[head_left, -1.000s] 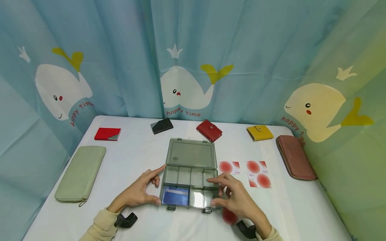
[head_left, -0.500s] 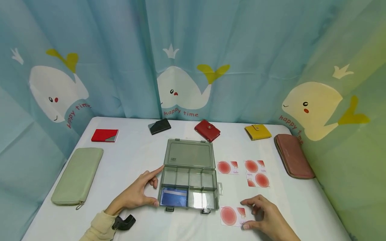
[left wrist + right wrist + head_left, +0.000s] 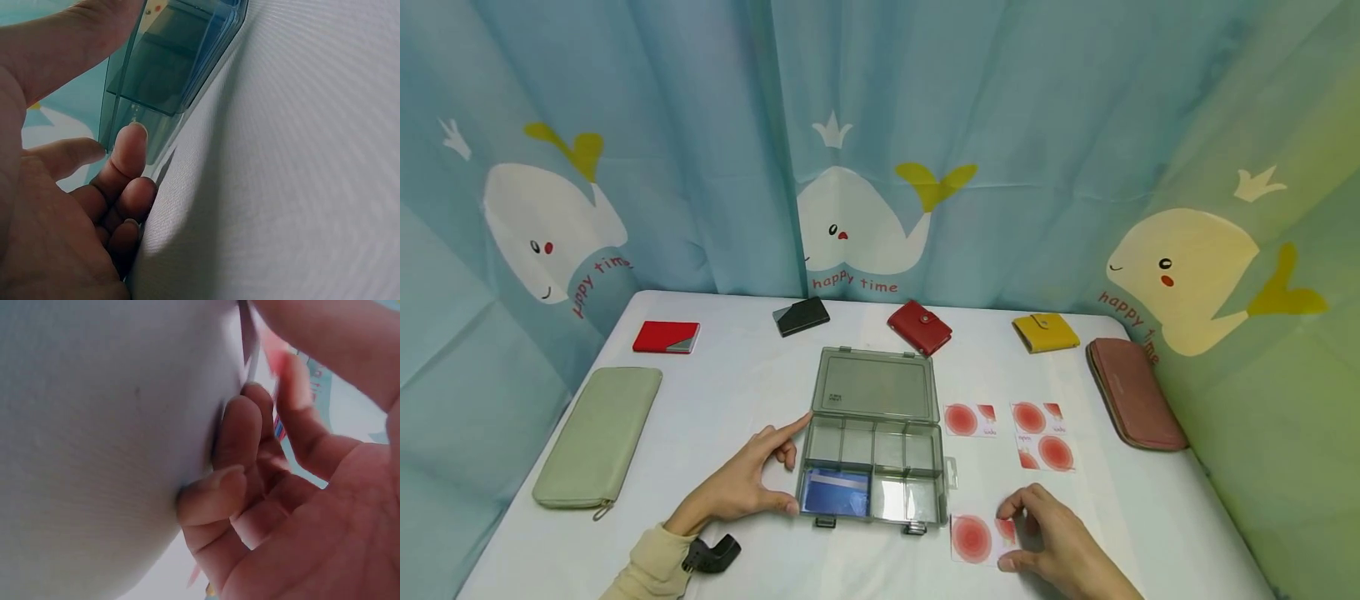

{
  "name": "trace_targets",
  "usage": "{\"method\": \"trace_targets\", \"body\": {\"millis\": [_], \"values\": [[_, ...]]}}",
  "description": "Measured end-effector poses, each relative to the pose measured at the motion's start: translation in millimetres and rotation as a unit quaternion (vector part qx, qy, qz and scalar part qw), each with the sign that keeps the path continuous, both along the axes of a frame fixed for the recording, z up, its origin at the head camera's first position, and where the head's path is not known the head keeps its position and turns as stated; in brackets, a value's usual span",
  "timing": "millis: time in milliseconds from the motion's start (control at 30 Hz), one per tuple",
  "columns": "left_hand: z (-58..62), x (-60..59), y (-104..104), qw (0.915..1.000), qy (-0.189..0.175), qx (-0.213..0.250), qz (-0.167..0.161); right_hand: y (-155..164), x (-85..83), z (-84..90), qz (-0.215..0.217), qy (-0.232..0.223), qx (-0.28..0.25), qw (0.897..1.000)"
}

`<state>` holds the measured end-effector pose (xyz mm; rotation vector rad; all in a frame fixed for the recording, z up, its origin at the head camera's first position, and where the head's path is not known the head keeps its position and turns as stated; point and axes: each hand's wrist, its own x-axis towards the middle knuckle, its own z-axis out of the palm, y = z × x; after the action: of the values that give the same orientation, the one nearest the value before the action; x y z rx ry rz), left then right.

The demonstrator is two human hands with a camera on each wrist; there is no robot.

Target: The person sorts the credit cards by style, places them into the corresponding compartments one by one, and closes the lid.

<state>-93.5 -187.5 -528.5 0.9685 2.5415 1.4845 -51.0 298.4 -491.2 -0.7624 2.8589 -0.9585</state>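
A smoky clear divided box [image 3: 876, 383] lies with its lid folded back, and a blue card [image 3: 837, 493] fills its front left compartment. My left hand [image 3: 741, 477] rests along the box's left side, thumb at the front corner and index fingertip by the hinge. In the left wrist view the other fingers curl loosely beside the box wall [image 3: 156, 81]. To the right of the box, my right hand [image 3: 1056, 533] pinches the right end of a white card with a red circle [image 3: 972, 538], index finger at its far edge and thumb at its near edge.
Similar red-circle cards [image 3: 961, 420] [image 3: 1045, 452] lie right of the box. Along the back are a red card case [image 3: 662, 337], black case [image 3: 802, 317], red wallet [image 3: 921, 327] and yellow wallet [image 3: 1047, 332]. Long green [image 3: 601, 437] and brown [image 3: 1135, 393] wallets flank the sides.
My right hand has left the box's right side, moved right and toward me, and its thumb and index finger have come together on the near card. The left hand stays in place.
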Motion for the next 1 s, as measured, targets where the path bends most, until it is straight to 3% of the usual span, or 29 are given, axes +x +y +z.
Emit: {"method": "trace_targets", "body": {"millis": [267, 367, 600, 800, 1000], "values": [[0.7, -0.3, 0.3, 0.9999, -0.012, 0.006, -0.002, -1.4, -2.6, -3.2, 0.021, 0.028, -0.080, 0.996], [0.7, 0.0, 0.5, 0.9999, -0.016, 0.005, -0.001, -2.2, -5.7, -1.8, 0.011, 0.038, -0.104, 0.994], [-1.3, -1.9, 1.0, 0.9999, -0.013, 0.006, -0.002, -5.3, -22.0, 15.9, 0.013, -0.035, -0.207, 0.978], [-1.6, -1.2, 0.7, 1.0000, -0.007, 0.006, -0.002, -11.0, -36.0, 36.1, -0.005, -0.069, -0.215, 0.974], [-1.5, -0.7, 0.1, 1.0000, -0.005, 0.004, -0.003, -37.7, -46.7, 42.6, 0.007, -0.086, -0.238, 0.967]]}}
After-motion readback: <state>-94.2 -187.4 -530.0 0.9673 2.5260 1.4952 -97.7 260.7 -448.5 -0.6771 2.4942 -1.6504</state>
